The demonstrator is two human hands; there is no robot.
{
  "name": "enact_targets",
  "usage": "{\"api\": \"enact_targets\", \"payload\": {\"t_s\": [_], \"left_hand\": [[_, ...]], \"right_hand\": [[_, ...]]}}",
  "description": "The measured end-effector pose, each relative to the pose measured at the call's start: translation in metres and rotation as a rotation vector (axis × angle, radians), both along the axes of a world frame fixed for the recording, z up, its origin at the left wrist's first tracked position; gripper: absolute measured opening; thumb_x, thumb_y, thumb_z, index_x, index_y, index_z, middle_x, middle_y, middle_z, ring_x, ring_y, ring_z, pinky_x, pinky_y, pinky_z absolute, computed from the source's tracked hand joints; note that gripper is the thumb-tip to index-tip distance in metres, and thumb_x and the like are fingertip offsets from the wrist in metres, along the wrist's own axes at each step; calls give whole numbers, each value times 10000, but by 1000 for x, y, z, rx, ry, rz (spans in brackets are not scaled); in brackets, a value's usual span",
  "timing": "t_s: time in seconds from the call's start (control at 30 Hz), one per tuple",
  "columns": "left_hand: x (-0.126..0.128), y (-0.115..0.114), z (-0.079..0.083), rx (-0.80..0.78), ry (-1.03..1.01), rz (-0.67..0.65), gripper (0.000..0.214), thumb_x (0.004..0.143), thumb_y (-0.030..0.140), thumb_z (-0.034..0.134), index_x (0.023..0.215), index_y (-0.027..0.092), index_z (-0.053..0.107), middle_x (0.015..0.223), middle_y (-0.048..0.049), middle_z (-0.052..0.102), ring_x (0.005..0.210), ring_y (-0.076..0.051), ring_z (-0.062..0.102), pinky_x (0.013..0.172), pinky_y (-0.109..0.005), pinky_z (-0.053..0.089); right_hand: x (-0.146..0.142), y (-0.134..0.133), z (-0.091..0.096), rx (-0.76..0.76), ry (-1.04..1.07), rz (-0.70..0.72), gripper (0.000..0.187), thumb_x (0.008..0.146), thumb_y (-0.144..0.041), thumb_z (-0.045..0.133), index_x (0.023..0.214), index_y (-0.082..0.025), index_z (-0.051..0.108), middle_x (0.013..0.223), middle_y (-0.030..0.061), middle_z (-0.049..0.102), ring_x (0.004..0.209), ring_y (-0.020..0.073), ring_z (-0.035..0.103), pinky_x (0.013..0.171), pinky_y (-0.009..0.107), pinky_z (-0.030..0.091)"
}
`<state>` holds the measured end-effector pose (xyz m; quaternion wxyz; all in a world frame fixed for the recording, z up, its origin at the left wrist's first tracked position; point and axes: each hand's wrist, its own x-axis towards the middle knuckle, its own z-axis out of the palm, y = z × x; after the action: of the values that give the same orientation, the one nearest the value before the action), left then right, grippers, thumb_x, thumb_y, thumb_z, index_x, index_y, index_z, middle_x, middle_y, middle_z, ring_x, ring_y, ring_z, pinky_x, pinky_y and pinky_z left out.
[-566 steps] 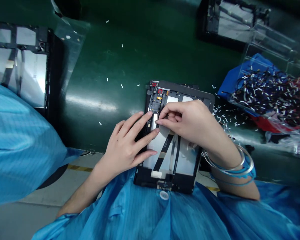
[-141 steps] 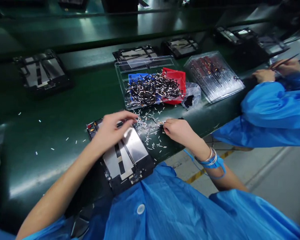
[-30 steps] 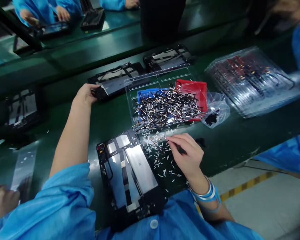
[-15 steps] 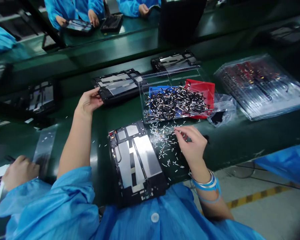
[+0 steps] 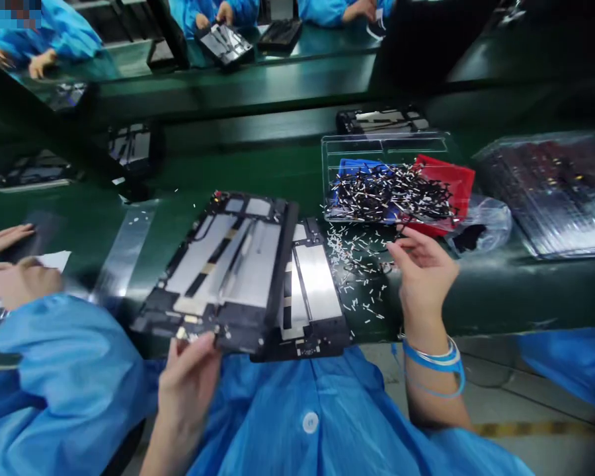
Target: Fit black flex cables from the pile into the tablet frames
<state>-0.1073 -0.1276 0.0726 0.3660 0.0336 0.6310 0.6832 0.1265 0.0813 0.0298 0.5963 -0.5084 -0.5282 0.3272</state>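
My left hand (image 5: 191,373) grips the near edge of an opened tablet (image 5: 223,264), thumb on top and fingers underneath. This tablet shows silver panels, a dark ribbon strip and a black frame; it is tilted and overlaps a second opened tablet (image 5: 320,277), hiding its left side. My right hand (image 5: 424,271) is pinched beside scattered white slivers (image 5: 344,248), just in front of the clear tray (image 5: 327,149). Something thin and dark is at its fingertips, too small to make out. Dark and white short strips (image 5: 391,192) are heaped in the tray area.
Red tray (image 5: 459,178) and blue tray (image 5: 352,165) lie under the strips. A clear bag (image 5: 490,221) and stacked clear trays (image 5: 555,192) stand right. Another tablet (image 5: 381,120) is behind. A co-worker's hand (image 5: 27,284) is at left; more co-workers sit across.
My left hand has brought the tablet from the back of the bench toward me, over the second one. My right hand stays near the slivers. The view has shifted.
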Motion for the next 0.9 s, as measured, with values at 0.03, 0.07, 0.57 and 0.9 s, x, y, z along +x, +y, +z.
{"api": "enact_targets", "payload": {"t_s": [0.03,0.07,0.57,0.9], "left_hand": [[10,-15,-8,-24,-54,-32,289,555,259,820,780,243,640,705,42,678,738,-174,665,719,-261,562],[18,-26,-15,-34,-100,-88,318,555,312,841,809,244,662,731,27,693,789,-202,677,778,-301,564],[-23,-56,-69,-91,41,-1382,293,847,427,612,991,194,718,1080,-69,714,1041,-243,630,968,-387,461],[-53,-10,-43,82,72,-614,292,864,361,603,1081,167,589,904,-55,631,738,-155,620,519,-220,500]], "right_hand": [[-2,-3,4,-11,58,11,219,597,-253,777,799,-216,701,717,-19,676,566,101,550,477,240,424],[-4,-6,10,-16,105,31,191,577,-238,784,741,-214,690,721,-18,682,545,92,537,456,232,406],[-112,-65,58,-477,-141,915,217,645,-271,775,783,-186,631,715,-3,666,605,100,594,516,230,461],[-151,-76,39,-479,-468,996,191,721,-211,684,906,-178,652,650,-31,608,531,69,488,467,214,362]]}}
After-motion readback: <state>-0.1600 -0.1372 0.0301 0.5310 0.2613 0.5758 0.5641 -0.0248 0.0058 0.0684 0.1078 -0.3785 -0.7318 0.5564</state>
